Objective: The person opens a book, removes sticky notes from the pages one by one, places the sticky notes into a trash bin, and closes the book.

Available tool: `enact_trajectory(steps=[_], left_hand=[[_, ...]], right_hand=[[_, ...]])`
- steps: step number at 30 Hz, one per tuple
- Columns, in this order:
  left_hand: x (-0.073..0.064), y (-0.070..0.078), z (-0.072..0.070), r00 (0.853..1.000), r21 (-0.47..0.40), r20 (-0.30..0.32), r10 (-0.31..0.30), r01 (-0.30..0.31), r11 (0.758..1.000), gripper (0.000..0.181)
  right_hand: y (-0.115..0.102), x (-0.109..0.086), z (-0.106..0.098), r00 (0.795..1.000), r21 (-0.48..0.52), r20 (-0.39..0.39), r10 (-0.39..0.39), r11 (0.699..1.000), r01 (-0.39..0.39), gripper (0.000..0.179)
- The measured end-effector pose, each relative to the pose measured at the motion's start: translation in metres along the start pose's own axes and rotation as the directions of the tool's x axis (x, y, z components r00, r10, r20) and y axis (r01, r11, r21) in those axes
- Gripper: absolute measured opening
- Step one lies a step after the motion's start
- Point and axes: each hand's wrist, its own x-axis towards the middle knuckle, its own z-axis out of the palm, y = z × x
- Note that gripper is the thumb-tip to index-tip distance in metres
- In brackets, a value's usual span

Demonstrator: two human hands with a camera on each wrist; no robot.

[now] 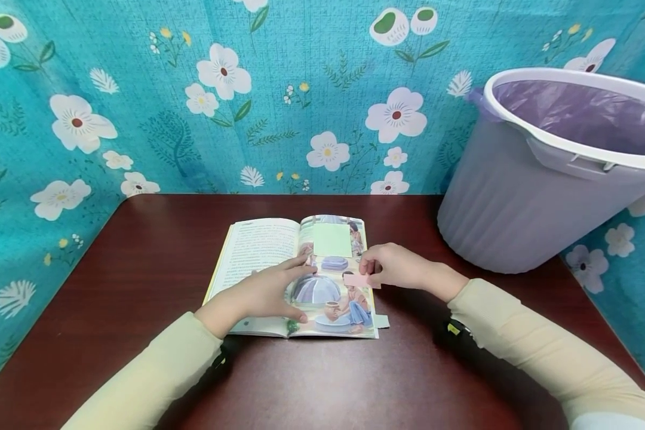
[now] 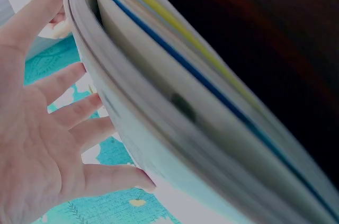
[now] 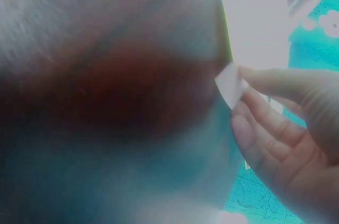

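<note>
An open book [image 1: 266, 239] lies on the dark table, text on its left page and a coloured picture on its right. My left hand [image 1: 263, 292] rests on it near the spine with its fingers spread. In the left wrist view that hand's palm [image 2: 32, 155] faces the camera and the fingertips touch the pages. At the right page's outer edge my right hand [image 1: 400, 266] pinches a pink sticky note [image 1: 357, 280] that juts past the edge. The right wrist view shows the note's end [image 3: 230, 86] by the thumb. A pale green sticky note [image 1: 332, 240] covers the picture's upper part.
A pale tab [image 1: 382, 321] sticks out from the book's lower right edge. Right of the book stands a grey bin [image 1: 507, 191] with a purple liner. A floral turquoise cloth [image 1: 279, 119] hangs behind the brown table [image 1: 156, 257].
</note>
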Motion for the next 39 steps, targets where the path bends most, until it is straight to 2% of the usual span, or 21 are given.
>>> enact_trajectory(steps=[7,14,19,25,32,39], left_hand=[[0.003,0.004,0.004,0.996,0.043,0.023,-0.081,0.080,0.996,0.088],[0.008,0.007,0.008,0.992,0.099,0.028,-0.122,0.119,0.988,0.088],[0.010,0.008,0.009,0.989,0.104,0.050,-0.141,0.135,0.985,0.088],[0.010,0.008,0.010,0.989,0.109,0.042,-0.140,0.135,0.985,0.088],[0.010,0.010,0.010,0.989,0.113,0.038,-0.142,0.136,0.984,0.089],[0.009,0.010,0.009,0.989,0.114,0.036,-0.146,0.141,0.983,0.089]], right_hand=[[0.003,0.005,-0.006,0.995,-0.039,0.055,-0.081,0.996,0.083,0.016],[0.001,0.016,-0.009,0.990,-0.101,0.008,-0.141,0.985,0.141,0.018],[-0.007,0.024,-0.008,0.992,-0.158,-0.020,-0.121,0.981,0.116,0.020],[-0.016,0.033,-0.012,0.995,-0.199,-0.003,-0.104,0.975,0.102,0.022],[-0.015,0.043,-0.016,0.994,-0.269,0.004,-0.111,0.957,0.108,0.027],[-0.016,0.046,-0.016,0.993,-0.284,0.000,-0.116,0.952,0.111,0.025]])
